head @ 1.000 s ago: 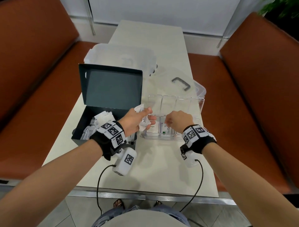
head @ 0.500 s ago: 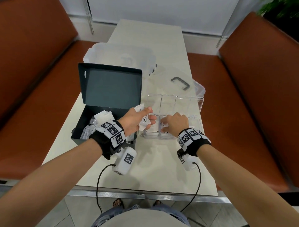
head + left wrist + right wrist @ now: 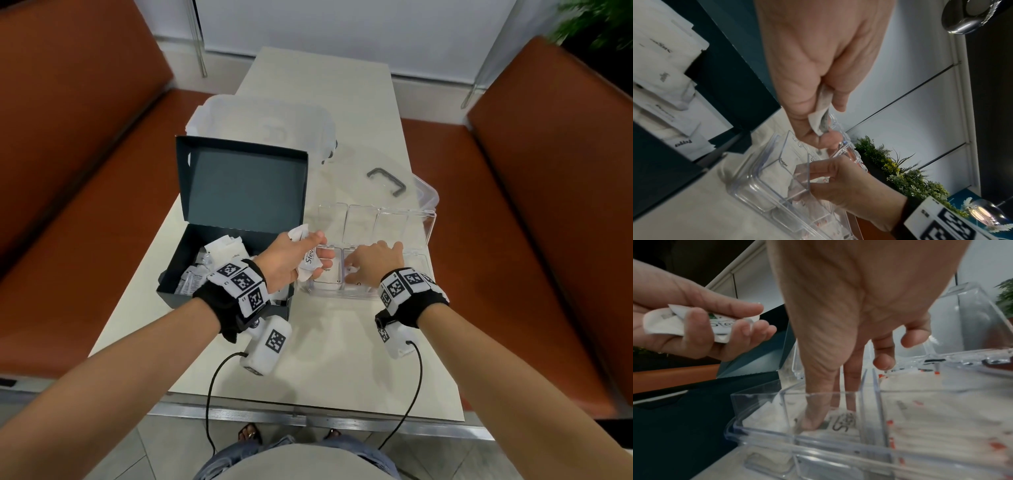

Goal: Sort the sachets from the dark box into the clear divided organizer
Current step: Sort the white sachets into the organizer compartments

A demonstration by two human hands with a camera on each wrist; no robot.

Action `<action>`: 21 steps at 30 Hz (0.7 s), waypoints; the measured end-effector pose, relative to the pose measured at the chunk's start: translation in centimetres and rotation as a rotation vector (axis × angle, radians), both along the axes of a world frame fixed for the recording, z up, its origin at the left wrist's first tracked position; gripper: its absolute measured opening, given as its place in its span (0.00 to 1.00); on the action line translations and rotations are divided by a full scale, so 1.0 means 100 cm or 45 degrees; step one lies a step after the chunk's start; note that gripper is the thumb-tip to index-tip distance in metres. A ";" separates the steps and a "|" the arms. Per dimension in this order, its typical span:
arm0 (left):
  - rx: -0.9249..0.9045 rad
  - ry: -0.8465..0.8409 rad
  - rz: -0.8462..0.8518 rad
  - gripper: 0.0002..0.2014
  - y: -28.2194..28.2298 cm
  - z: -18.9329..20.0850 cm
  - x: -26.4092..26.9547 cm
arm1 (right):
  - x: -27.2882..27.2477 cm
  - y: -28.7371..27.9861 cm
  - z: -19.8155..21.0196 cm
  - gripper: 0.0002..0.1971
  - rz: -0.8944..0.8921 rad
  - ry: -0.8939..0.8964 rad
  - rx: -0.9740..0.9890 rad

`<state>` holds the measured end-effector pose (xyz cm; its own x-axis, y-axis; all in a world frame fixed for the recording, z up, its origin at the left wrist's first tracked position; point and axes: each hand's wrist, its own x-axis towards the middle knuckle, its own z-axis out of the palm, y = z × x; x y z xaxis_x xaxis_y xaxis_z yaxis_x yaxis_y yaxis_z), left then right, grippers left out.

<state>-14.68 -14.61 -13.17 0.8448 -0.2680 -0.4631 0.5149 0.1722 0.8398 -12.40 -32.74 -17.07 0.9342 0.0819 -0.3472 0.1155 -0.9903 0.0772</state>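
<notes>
The dark box [image 3: 164,294] stands open at the left with several white sachets [image 3: 226,250] inside. Next to it on the right is the clear divided organizer [image 3: 421,219]. My left hand [image 3: 322,246] hovers over the organizer's near left corner and grips a few white sachets [image 3: 310,262], one printed "Stevia" [image 3: 723,324]. My right hand [image 3: 830,415] reaches down into the second near compartment. Its thumb [image 3: 812,423] and fingers pinch a flat printed sachet [image 3: 842,421] on the floor there. Sachets with red print [image 3: 941,418] fill the compartment to the right.
A frosted plastic tub [image 3: 260,123] sits behind the dark box. The organizer's clear lid with its grey handle [image 3: 387,180] lies open behind it. Orange benches [image 3: 548,205] flank the narrow table [image 3: 325,359]. Cables run from both wrist units over the near edge.
My right hand has moved left from over the middle compartments and dipped into the second near compartment. The left hand has held its sachets in place.
</notes>
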 end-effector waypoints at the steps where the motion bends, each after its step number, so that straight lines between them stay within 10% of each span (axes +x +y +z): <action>1: 0.003 0.007 0.008 0.11 0.000 0.001 0.000 | 0.000 -0.002 0.001 0.20 -0.018 0.000 0.044; 9: -0.055 0.151 -0.004 0.23 -0.001 0.009 0.003 | -0.012 -0.012 0.028 0.19 -0.067 -0.144 0.274; 13: -0.143 0.179 -0.058 0.20 -0.003 0.009 0.003 | -0.022 -0.004 0.048 0.14 -0.098 -0.387 0.848; 21: -0.175 0.009 -0.158 0.14 -0.020 0.016 0.004 | -0.020 0.005 0.056 0.18 -0.196 -0.224 1.216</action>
